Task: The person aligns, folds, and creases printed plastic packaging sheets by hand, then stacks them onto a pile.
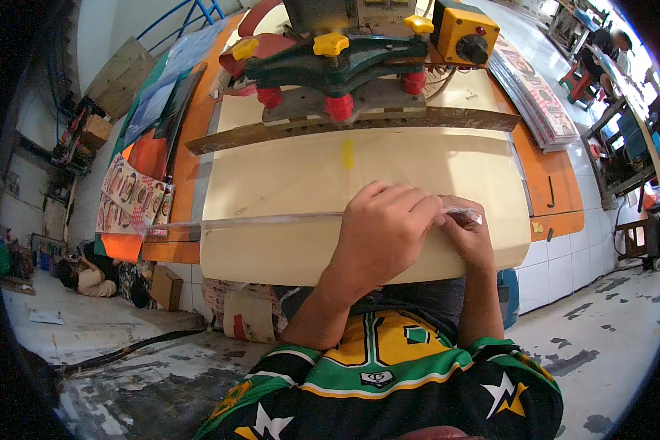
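Observation:
My left hand (386, 231) is closed, knuckles up, over a thin strip of clear plastic (271, 220). The strip runs left across a large cream sheet (257, 253) and past its left edge. Close beside it, my right hand (468, 233) has its thumb and fingers closed on the bunched, whitish end of the same plastic. Both hands are low over the sheet's near part. A strip of yellow tape (347, 154) is stuck on the sheet farther back. What lies inside my left fingers is hidden.
Behind the sheet stands a green machine head (337, 62) with yellow knobs and a long metal blade-like bar (455, 121). A yellow control box (465, 34) sits at its right. Printed sheets (132, 194) lie left; a printed stack (539, 106) and hex key (551, 192) lie right.

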`<state>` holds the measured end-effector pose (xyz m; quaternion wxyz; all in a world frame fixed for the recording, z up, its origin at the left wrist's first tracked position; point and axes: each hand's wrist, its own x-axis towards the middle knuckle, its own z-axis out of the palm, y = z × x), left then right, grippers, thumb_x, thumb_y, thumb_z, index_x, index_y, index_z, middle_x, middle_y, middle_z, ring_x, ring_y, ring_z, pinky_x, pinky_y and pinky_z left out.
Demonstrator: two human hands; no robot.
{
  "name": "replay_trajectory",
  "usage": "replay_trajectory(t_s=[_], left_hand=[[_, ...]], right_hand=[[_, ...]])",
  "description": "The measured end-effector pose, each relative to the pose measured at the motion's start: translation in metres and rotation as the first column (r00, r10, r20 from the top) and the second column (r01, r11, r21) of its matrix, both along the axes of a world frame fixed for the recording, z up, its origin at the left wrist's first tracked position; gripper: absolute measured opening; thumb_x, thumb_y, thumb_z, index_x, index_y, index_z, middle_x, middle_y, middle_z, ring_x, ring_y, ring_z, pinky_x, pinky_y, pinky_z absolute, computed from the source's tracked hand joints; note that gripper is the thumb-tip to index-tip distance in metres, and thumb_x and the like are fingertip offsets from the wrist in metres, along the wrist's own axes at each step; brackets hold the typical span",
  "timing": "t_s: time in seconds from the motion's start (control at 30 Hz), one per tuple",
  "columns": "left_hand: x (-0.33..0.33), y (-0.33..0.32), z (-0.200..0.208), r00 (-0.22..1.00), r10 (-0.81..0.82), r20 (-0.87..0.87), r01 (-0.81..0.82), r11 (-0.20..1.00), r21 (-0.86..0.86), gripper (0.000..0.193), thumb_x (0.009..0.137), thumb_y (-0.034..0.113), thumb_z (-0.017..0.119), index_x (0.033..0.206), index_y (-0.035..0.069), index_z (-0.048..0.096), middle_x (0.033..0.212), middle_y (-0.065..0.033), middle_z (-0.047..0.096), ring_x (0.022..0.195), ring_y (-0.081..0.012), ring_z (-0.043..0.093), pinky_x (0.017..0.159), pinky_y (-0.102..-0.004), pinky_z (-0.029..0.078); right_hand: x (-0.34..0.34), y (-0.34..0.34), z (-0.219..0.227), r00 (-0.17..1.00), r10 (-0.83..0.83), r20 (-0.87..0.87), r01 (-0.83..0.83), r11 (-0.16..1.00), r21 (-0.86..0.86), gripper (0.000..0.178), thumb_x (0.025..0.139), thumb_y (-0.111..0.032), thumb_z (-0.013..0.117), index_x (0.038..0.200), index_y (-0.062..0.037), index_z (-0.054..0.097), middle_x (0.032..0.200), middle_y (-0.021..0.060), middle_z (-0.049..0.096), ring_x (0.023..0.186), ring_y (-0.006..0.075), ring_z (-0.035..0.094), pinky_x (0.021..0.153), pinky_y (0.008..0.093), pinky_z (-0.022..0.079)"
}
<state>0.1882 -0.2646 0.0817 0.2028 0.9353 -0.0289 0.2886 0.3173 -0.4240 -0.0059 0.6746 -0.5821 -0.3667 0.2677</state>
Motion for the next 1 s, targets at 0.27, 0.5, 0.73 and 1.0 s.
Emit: replay_trajectory(t_s=[0.27, 0.5, 0.73, 1.0], left_hand=[[0.004, -0.007, -0.004, 0.979, 0.118, 0.169, -0.109, 0.992, -0.058, 0.009, 0.090, 0.016, 0.069, 0.094, 0.008, 0.069, 0.085, -0.0087, 0.073, 0.081, -0.0288, 0.071, 0.073, -0.0406, 0.054], [-0.006, 0.004, -0.002, 0.899, 0.104, 0.425, 0.343, 0.438, -0.831, 0.026, 0.109, 0.024, 0.052, 0.098, 0.004, 0.065, 0.085, -0.0100, 0.069, 0.078, -0.0195, 0.069, 0.072, -0.0376, 0.056], [-0.026, 0.032, 0.002, 0.709, 0.349, 0.613, 0.704, -0.318, -0.635, 0.030, 0.111, 0.029, 0.046, 0.102, 0.004, 0.059, 0.073, -0.0057, 0.060, 0.080, -0.0241, 0.068, 0.086, -0.0437, 0.055], [-0.051, 0.058, 0.030, 0.979, 0.174, 0.109, -0.099, 0.864, -0.494, 0.077, 0.095, 0.066, 0.058, 0.134, 0.000, 0.064, 0.117, -0.0185, 0.074, 0.117, -0.0279, 0.068, 0.107, -0.0393, 0.045]], right_hand=[[-0.001, -0.003, -0.007, 0.997, -0.037, -0.072, 0.035, 0.999, -0.036, 0.026, 0.095, -0.018, 0.074, 0.111, 0.0025, 0.073, 0.103, 0.0056, 0.074, 0.096, 0.0129, 0.065, 0.087, 0.0289, 0.050], [0.002, 0.002, -0.001, 0.999, 0.000, -0.032, -0.002, 0.997, -0.076, 0.025, 0.099, -0.016, 0.068, 0.112, 0.0041, 0.072, 0.104, 0.0092, 0.073, 0.096, 0.0159, 0.065, 0.087, 0.0304, 0.051], [-0.001, 0.002, -0.006, 0.999, -0.012, -0.053, 0.009, 0.999, -0.045, 0.024, 0.098, -0.013, 0.067, 0.113, 0.0048, 0.072, 0.104, 0.0078, 0.072, 0.097, 0.0152, 0.065, 0.088, 0.0304, 0.051], [0.000, -0.003, -0.006, 0.999, -0.030, -0.014, 0.029, 0.997, -0.066, 0.028, 0.097, -0.016, 0.070, 0.113, 0.0064, 0.071, 0.103, 0.0082, 0.072, 0.094, 0.0161, 0.065, 0.086, 0.0301, 0.051]])
